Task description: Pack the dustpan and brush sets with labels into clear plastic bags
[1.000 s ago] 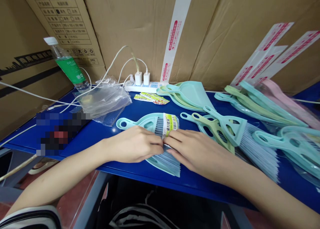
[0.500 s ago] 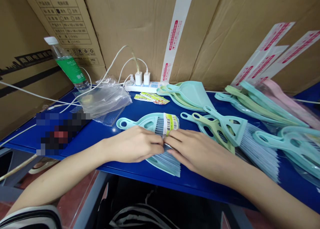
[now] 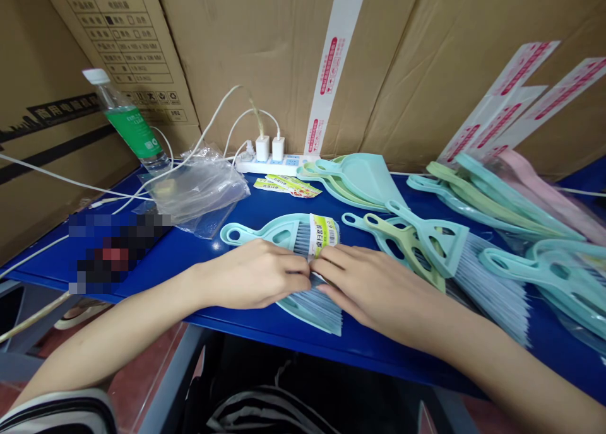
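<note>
A light-blue hand brush (image 3: 322, 304) with grey-blue bristles lies in its matching dustpan (image 3: 246, 233) near the table's front edge. A white and yellow-green paper label (image 3: 324, 231) wraps across the bristles. My left hand (image 3: 262, 273) is closed, its fingertips pinching at the label's near end. Right beside it, my right hand (image 3: 367, 279) is closed too, with curled fingers on the same strip. The fingertips of both hands nearly meet, and they hide the part of the label between them.
More brushes (image 3: 490, 276) and dustpans (image 3: 364, 178) lie to the right and behind, some in clear plastic. Flat labels (image 3: 288, 186) rest near a power strip (image 3: 274, 164). On the left are a plastic bag (image 3: 199, 191), a bottle (image 3: 132, 131) and cables. Cardboard boxes (image 3: 265, 49) stand behind.
</note>
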`<move>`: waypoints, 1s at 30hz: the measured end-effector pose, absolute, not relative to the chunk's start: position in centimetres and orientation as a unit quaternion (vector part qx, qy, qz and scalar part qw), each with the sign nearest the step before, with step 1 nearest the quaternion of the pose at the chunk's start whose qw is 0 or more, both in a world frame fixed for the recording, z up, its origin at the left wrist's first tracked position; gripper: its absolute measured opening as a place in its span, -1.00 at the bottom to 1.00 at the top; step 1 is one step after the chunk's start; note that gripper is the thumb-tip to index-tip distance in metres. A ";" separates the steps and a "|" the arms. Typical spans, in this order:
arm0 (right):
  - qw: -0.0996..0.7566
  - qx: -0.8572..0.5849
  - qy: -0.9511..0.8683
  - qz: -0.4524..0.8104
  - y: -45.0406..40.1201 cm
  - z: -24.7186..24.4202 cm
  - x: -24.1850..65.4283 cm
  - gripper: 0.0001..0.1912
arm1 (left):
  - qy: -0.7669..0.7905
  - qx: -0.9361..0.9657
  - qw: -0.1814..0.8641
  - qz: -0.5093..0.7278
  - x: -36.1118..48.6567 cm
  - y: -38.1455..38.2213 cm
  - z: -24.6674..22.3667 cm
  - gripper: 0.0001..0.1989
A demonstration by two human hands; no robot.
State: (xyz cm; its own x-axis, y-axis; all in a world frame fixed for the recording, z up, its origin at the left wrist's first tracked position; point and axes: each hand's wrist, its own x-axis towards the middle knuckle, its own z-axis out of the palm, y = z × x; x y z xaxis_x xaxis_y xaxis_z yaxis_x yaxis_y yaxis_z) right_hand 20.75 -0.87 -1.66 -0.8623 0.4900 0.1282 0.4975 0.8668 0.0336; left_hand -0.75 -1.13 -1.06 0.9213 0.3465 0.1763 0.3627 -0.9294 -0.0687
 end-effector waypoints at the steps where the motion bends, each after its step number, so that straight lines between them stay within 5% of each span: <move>1: 0.059 -0.256 -0.964 -0.033 -0.9 -1.7 20.8 -0.93 | -0.182 -0.979 0.052 -0.078 -0.7 -1.1 -1.1 -0.73; 30: 0.063 -0.254 -0.965 -0.033 -0.9 -1.7 20.7 -0.94 | -0.197 -0.979 0.042 -0.042 -0.7 -1.2 -0.9 -0.74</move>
